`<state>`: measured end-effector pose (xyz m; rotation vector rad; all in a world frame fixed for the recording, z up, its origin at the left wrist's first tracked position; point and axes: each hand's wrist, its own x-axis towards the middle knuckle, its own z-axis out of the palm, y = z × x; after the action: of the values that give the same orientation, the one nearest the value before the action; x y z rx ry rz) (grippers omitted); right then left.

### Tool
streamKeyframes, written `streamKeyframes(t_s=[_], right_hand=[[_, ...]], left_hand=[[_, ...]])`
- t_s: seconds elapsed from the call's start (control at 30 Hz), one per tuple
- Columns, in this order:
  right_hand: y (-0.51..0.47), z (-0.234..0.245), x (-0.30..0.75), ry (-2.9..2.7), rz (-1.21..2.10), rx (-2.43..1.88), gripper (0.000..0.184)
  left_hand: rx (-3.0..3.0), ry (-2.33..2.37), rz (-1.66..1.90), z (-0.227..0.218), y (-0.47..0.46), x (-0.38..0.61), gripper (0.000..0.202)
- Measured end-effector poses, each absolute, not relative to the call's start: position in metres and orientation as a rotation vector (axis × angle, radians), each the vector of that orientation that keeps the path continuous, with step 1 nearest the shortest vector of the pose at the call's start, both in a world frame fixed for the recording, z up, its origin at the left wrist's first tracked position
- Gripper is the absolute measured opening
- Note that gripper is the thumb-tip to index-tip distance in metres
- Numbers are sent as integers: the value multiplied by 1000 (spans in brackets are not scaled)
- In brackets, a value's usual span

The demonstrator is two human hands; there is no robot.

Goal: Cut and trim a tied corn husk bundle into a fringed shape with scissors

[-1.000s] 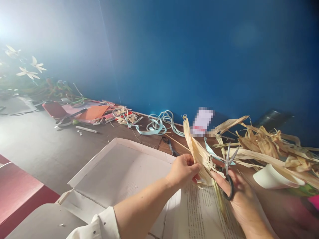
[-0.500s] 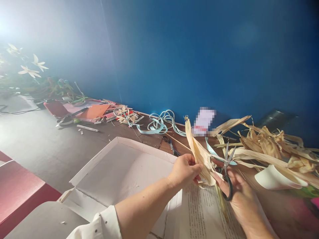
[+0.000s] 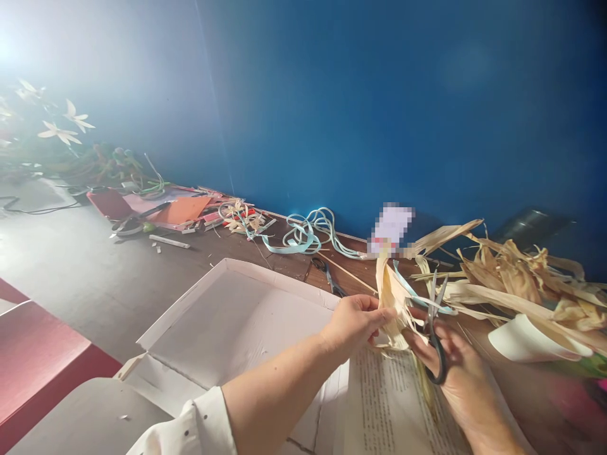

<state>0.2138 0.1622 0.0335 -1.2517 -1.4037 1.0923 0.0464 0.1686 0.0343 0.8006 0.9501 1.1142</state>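
Note:
My left hand [image 3: 353, 323] pinches a pale dried corn husk [image 3: 391, 297], which stands upright between my hands. My right hand [image 3: 455, 373] grips black-handled scissors [image 3: 434, 328] with the blades pointing up and slightly apart beside the husk. A light blue ribbon strip [image 3: 417, 297] crosses in front of the blades. Both hands hover over a printed paper sheet [image 3: 389, 404] lying on the table.
An open white cardboard box [image 3: 227, 322] lies left of my hands. A pile of dried husks [image 3: 512, 278] and a white cup [image 3: 516, 338] sit to the right. Blue ribbon coils [image 3: 303, 234], a second pair of scissors [image 3: 329, 275] and coloured paper scraps [image 3: 175, 212] line the blue wall.
The husk's top has bent down and now stands shorter than before. Both hands have stayed in nearly the same place.

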Motion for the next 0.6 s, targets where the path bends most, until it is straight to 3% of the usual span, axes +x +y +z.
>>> streamKeyframes(t_s=[0.2,0.47,0.6], right_hand=[[162,26,216,-1313,1272,-1312,54],[159,30,215,-1558,1136,-1362,41],[159,27,209,-1499,1233,-1283,45]], left_hand=[[566,800,1112,28,170,48,44],[458,869,1194,37,167,52,33],[430,929,1245,34,169,52,28]])
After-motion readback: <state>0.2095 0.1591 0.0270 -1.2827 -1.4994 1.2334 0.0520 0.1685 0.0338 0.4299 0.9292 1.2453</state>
